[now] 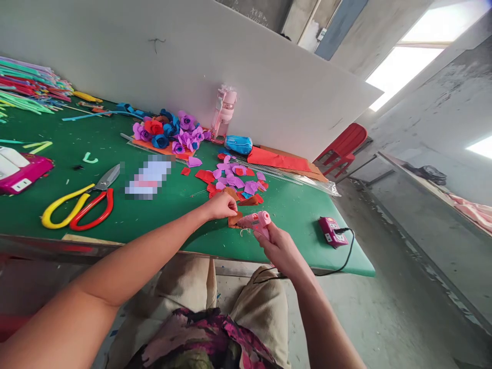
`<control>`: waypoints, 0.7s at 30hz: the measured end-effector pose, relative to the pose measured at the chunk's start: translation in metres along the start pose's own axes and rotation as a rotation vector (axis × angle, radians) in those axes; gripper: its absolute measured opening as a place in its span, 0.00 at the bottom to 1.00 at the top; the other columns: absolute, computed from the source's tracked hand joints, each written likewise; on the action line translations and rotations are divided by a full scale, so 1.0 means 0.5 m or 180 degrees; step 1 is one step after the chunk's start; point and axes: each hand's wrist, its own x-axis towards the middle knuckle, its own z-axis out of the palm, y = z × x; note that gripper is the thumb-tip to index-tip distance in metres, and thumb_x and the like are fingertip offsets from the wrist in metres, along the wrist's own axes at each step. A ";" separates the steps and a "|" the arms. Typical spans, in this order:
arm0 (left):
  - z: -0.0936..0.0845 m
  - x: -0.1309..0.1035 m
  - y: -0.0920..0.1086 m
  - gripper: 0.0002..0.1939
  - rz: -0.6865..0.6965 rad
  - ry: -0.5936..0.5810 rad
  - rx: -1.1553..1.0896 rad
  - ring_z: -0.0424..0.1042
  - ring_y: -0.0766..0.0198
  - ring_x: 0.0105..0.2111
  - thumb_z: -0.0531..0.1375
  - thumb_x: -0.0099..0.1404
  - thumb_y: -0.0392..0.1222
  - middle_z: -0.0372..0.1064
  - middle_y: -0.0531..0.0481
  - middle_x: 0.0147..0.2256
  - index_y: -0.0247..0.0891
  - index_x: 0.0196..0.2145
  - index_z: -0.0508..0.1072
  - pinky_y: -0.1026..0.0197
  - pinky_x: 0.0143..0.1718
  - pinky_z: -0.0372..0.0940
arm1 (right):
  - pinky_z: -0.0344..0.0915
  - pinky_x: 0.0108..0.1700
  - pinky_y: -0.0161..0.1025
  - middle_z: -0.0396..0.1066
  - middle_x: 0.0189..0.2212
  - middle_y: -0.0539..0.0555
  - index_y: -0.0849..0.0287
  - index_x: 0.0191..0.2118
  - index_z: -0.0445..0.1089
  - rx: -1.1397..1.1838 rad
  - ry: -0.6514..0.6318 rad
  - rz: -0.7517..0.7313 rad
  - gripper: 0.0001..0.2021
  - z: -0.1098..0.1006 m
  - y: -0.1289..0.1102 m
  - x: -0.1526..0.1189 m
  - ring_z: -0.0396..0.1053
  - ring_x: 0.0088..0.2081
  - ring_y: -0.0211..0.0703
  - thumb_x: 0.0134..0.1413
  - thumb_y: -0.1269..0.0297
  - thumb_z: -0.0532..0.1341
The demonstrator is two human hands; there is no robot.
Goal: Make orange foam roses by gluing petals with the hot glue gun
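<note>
My right hand point(280, 247) is wrapped round the handle of a pink hot glue gun point(257, 221), its nozzle pointing left. The nozzle lies against a small brown piece of paper point(233, 221) near the table's front edge. My left hand point(222, 206) is closed, thumb and fingers pinched at the upper edge of that brown piece. Just beyond both hands spreads a loose heap of purple, red and blue paper petals point(234, 179), with another brown piece point(249, 202) at its near side. Thin pale strands point(244, 233) hang below the nozzle.
Scissors point(92, 197) with yellow and red handles lie left on the green table point(172, 225). Paper flowers point(169, 130), a pink bottle point(224, 114) and a blue pouch point(238, 144) stand behind. A power strip point(331, 233) with a black cord point(350, 251) sits right.
</note>
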 end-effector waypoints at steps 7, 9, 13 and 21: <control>0.000 0.000 -0.001 0.06 0.0028 0.0019 -0.0059 0.71 0.65 0.27 0.60 0.48 0.36 0.74 0.51 0.23 0.34 0.23 0.77 0.67 0.26 0.58 | 0.52 0.26 0.33 0.67 0.25 0.50 0.57 0.39 0.64 -0.0025 0.0036 0.0152 0.14 -0.011 0.004 0.000 0.60 0.24 0.39 0.57 0.53 0.50; 0.000 -0.001 0.000 0.06 0.0007 0.0024 -0.0087 0.70 0.64 0.27 0.60 0.48 0.36 0.74 0.50 0.23 0.34 0.23 0.77 0.66 0.26 0.58 | 0.52 0.26 0.33 0.68 0.25 0.51 0.57 0.39 0.64 -0.0057 0.0045 0.0159 0.14 -0.016 0.007 0.000 0.61 0.24 0.39 0.57 0.53 0.50; -0.001 0.000 0.001 0.05 -0.0009 0.0012 -0.0097 0.70 0.65 0.27 0.60 0.48 0.37 0.74 0.51 0.23 0.34 0.22 0.76 0.66 0.27 0.58 | 0.53 0.26 0.33 0.68 0.23 0.51 0.57 0.36 0.66 0.0031 0.0140 0.0138 0.13 -0.024 0.012 -0.006 0.62 0.23 0.39 0.57 0.54 0.50; -0.001 0.000 -0.001 0.07 0.0010 -0.0027 -0.0038 0.71 0.63 0.28 0.60 0.48 0.37 0.74 0.49 0.24 0.32 0.24 0.77 0.65 0.27 0.59 | 0.55 0.27 0.34 0.69 0.24 0.52 0.58 0.36 0.67 0.0125 0.0072 0.0003 0.13 -0.016 -0.008 -0.011 0.62 0.24 0.40 0.57 0.56 0.51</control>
